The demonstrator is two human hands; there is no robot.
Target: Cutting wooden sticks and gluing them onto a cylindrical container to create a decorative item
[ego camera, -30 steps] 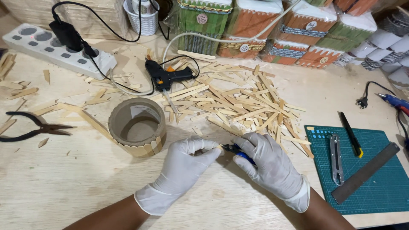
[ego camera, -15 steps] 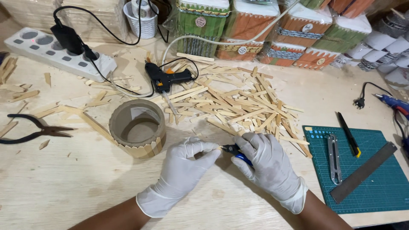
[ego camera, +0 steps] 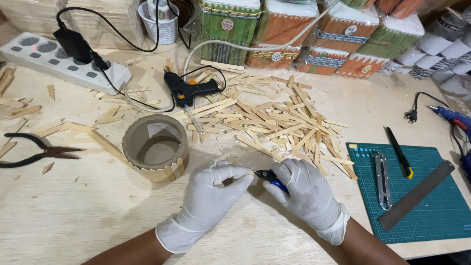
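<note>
A person in white gloves works at a pale wooden table, seen from above. The left hand (ego camera: 208, 196) and right hand (ego camera: 304, 194) meet near the table's front edge, fingertips almost touching. The right hand is closed around a small cutter (ego camera: 271, 177) with blue handles, whose dark tip points left toward the left hand. The left hand's thumb and fingers are pinched together at that tip; whatever they hold is too small to make out, most likely a short piece of wooden stick.

Judging by the pose, the step in hand is trimming a stick to length. The next move would seem to call for a steady squeeze of the cutter while the left hand keeps the piece from springing away.

Both forearms come in from the bottom edge, wrists low, palms turned down and inward.

Just beyond the left hand stands a cardboard ring (ego camera: 155, 147), upright and open at the top, with a row of short sticks fixed around its lower rim. Behind the hands lies a loose pile of wooden sticks (ego camera: 267, 118). A black glue gun (ego camera: 189, 91) rests beside the pile, pliers (ego camera: 34, 151) lie far left, and a green cutting mat (ego camera: 441, 211) sits at right.
</note>
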